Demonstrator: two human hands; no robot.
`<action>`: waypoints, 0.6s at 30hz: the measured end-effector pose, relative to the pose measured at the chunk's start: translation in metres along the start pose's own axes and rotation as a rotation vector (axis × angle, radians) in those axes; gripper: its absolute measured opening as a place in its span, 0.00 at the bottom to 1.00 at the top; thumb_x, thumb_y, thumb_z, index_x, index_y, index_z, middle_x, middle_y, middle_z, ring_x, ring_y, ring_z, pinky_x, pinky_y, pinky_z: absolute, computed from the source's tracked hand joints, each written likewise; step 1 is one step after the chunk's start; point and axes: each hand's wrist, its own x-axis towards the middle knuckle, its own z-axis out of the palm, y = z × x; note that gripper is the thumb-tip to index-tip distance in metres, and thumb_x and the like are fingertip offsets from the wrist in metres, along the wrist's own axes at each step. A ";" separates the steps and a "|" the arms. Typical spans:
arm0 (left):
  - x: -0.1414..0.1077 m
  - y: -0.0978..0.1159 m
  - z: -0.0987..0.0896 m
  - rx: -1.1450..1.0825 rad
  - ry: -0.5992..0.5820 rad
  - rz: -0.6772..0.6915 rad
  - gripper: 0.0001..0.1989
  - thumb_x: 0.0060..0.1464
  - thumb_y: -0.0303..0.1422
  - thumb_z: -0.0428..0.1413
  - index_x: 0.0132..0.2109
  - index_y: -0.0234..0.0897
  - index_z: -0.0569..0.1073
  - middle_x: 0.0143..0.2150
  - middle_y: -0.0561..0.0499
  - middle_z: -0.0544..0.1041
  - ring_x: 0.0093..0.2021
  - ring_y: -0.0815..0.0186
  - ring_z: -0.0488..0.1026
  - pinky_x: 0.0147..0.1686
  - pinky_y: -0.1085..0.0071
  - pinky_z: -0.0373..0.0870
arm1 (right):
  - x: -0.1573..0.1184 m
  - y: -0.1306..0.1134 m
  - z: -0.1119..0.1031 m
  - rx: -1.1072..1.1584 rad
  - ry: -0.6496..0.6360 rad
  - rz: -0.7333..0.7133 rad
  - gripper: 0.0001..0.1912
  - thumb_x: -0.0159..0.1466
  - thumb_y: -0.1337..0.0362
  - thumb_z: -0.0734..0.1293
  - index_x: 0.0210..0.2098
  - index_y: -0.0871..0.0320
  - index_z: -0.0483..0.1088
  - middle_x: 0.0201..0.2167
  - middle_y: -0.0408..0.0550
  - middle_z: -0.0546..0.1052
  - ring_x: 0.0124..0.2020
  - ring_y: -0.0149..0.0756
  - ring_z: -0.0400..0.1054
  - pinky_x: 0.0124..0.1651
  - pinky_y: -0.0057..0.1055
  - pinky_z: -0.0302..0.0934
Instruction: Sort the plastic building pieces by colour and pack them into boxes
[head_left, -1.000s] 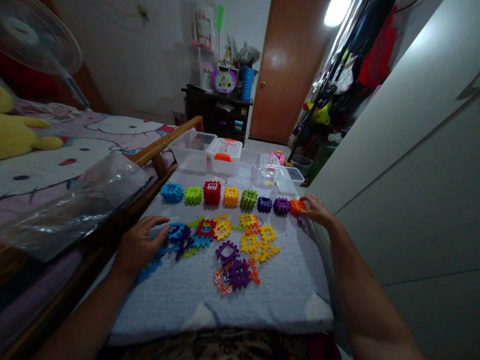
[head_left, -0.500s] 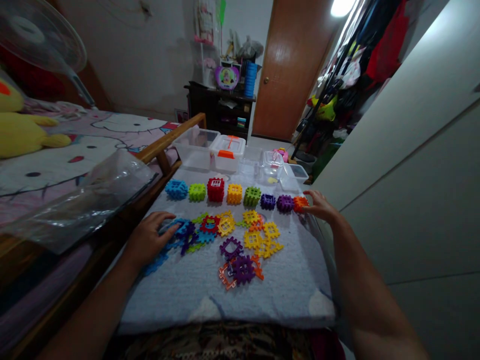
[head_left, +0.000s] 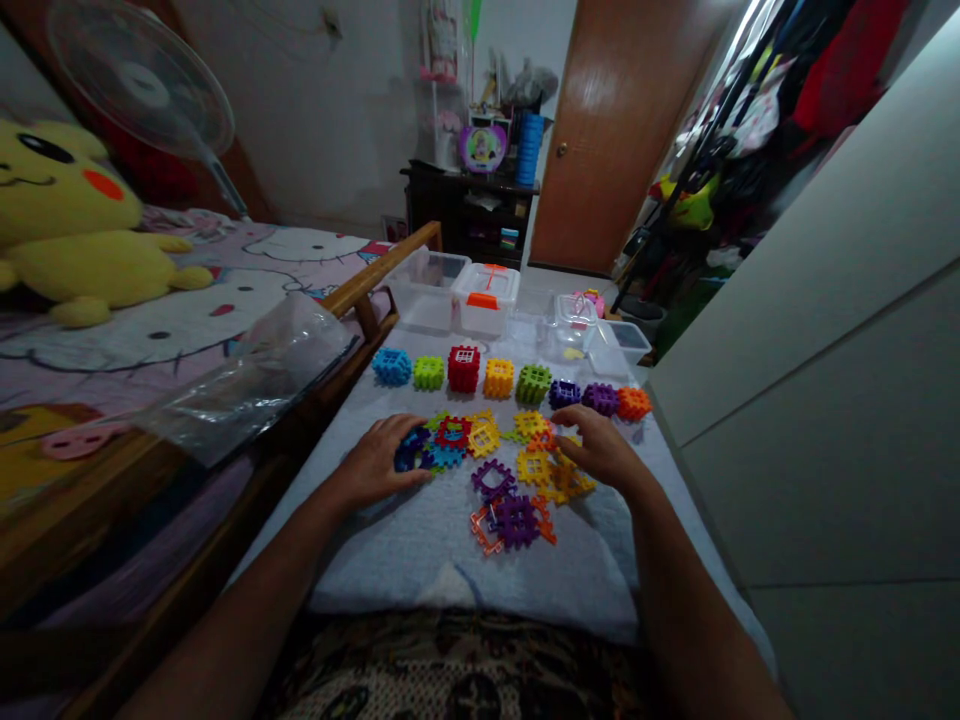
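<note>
Against the left side of the loose plastic pieces rests my left hand (head_left: 382,458), its fingers apart around blue pieces (head_left: 412,448). My right hand (head_left: 596,440) is spread over the right edge of the yellow pieces (head_left: 534,467), holding nothing that I can see. Between the hands lie a red piece (head_left: 454,432), light blue ones (head_left: 447,456) and, nearer me, purple pieces (head_left: 516,520) with orange ones (head_left: 486,532). Behind them runs a row of stacked pieces, from a blue stack (head_left: 392,366) past a red stack (head_left: 463,369) to an orange stack (head_left: 634,403).
Clear plastic boxes, one with an orange-latched lid (head_left: 486,300), stand at the cloth's (head_left: 390,560) far end. A wooden bed rail (head_left: 360,285) and a clear plastic bag (head_left: 262,375) are on the left. A pale cabinet (head_left: 840,400) flanks the right.
My right hand has left the orange stack and come inward to the yellow pieces. My left hand has pushed blue pieces rightward, closer to the red one. The camera view has shifted.
</note>
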 end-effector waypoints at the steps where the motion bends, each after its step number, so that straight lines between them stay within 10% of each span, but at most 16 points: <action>1: 0.000 0.002 0.001 -0.011 0.004 0.004 0.34 0.47 0.48 0.63 0.59 0.40 0.68 0.58 0.42 0.72 0.58 0.50 0.69 0.58 0.53 0.66 | 0.001 -0.001 0.009 -0.038 0.000 -0.025 0.13 0.60 0.64 0.65 0.45 0.56 0.72 0.44 0.53 0.76 0.46 0.43 0.69 0.50 0.42 0.64; 7: 0.001 0.015 0.001 -0.071 0.034 -0.030 0.32 0.50 0.42 0.61 0.60 0.39 0.65 0.59 0.40 0.70 0.59 0.52 0.69 0.59 0.52 0.66 | 0.001 0.009 0.042 -0.165 0.003 -0.085 0.17 0.60 0.66 0.66 0.49 0.57 0.70 0.51 0.57 0.72 0.52 0.49 0.64 0.55 0.47 0.59; 18: -0.001 0.015 0.002 -0.236 0.210 -0.166 0.27 0.49 0.30 0.54 0.58 0.35 0.68 0.52 0.44 0.76 0.51 0.57 0.75 0.54 0.59 0.70 | -0.003 0.013 0.040 -0.149 0.054 -0.067 0.08 0.55 0.72 0.60 0.32 0.57 0.69 0.33 0.50 0.71 0.37 0.41 0.65 0.42 0.36 0.59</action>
